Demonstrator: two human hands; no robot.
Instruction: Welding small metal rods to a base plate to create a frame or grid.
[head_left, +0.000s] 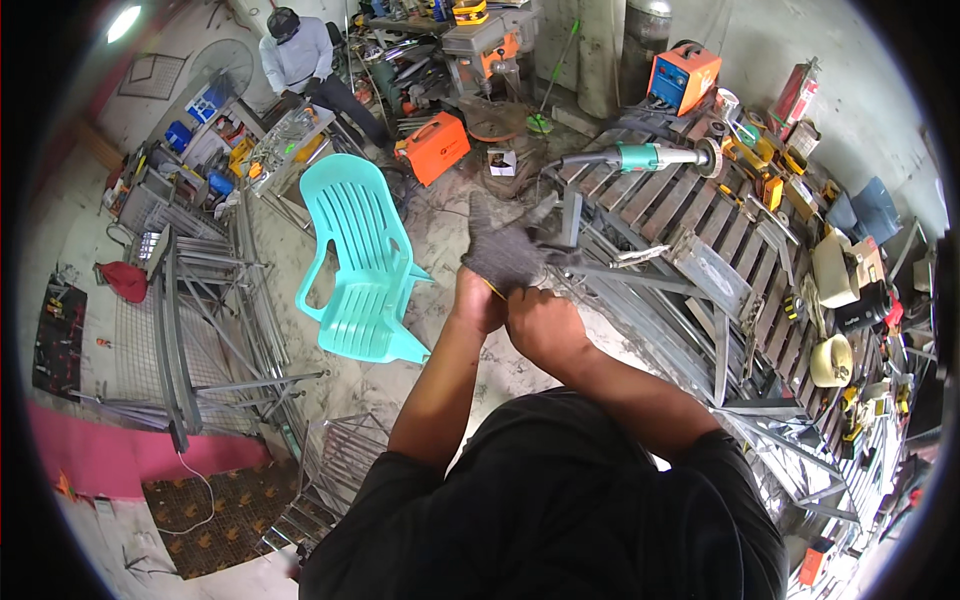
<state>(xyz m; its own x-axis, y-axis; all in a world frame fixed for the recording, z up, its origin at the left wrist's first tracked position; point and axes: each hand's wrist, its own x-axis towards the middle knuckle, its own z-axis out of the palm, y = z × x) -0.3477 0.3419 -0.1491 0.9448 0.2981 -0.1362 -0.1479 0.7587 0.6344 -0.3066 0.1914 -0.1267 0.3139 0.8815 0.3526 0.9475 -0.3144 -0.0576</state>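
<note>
A dark grey work glove (pixel 503 253) covers my left hand (pixel 498 262), which is held out in front of my chest. Its fingers point forward and spread apart. At the left wrist, my bare right hand (pixel 543 325) is closed on the glove's cuff, where a thin yellow edge shows. The right fingertips are partly hidden behind the knuckles. Just left of my hands stands a turquoise plastic armchair (pixel 350 225). To their right, a slatted workbench (pixel 690 205) bears a teal and silver angle grinder (pixel 655 158).
An orange machine case (pixel 433 148) and a small white box (pixel 502 163) lie on the floor ahead. An orange welding machine (pixel 685 78) stands at the bench's far end. Metal frames (pixel 190 330) crowd the left side. Another person (pixel 305 65) is at the far left table.
</note>
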